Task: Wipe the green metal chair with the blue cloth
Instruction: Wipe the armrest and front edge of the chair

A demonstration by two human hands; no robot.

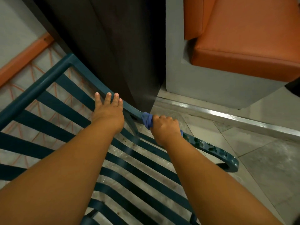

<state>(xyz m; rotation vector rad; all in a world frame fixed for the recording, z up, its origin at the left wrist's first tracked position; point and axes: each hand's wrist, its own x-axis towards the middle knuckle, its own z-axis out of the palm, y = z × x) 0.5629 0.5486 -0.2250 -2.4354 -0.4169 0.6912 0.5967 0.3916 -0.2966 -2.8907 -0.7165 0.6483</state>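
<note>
The green metal chair (53,104) fills the lower left, its slatted back and seat running diagonally below me. Its right armrest (215,150) curves down to the right and looks wet and shiny. My right hand (164,129) is closed around the blue cloth (146,120), which is wrapped over the armrest rail where it meets the backrest. My left hand (108,109) lies flat with fingers spread on the backrest's right side rail, just left of the cloth, and holds nothing.
A dark brown panel (113,46) stands directly behind the chair, touching its rail. To the right sits an orange cushioned bench (246,46) on a grey base. A metal floor strip (227,116) crosses the grey tiles. An orange skirting board (26,57) lies at left.
</note>
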